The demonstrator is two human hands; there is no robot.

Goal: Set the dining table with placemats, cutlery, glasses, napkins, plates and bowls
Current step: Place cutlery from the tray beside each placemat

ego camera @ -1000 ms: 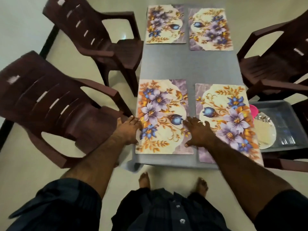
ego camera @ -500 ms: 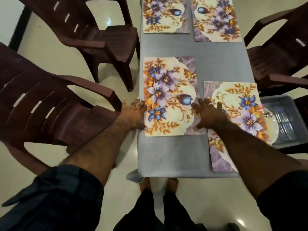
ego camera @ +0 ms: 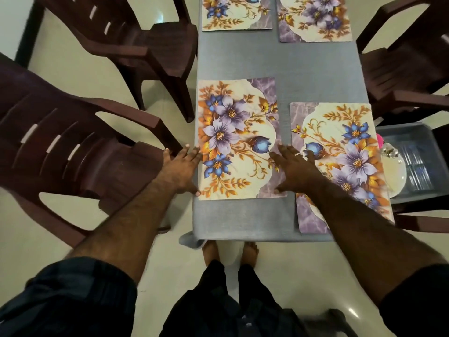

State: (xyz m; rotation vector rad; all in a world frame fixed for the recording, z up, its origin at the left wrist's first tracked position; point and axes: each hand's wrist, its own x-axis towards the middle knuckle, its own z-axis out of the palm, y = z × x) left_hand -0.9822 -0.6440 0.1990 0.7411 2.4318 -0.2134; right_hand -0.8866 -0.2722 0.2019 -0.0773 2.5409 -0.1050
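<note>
I am pressing my flat, open left hand (ego camera: 181,170) and right hand (ego camera: 295,170) on opposite edges of the placemat (ego camera: 239,139) lying between them on the surface (ego camera: 243,220). Thin and floppy, it probably slides easily; edges suit holding.

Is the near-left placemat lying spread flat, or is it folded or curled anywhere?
Spread flat. The near-left placemat shows its whole floral face; the left hand and right hand rest on its side edges.
</note>
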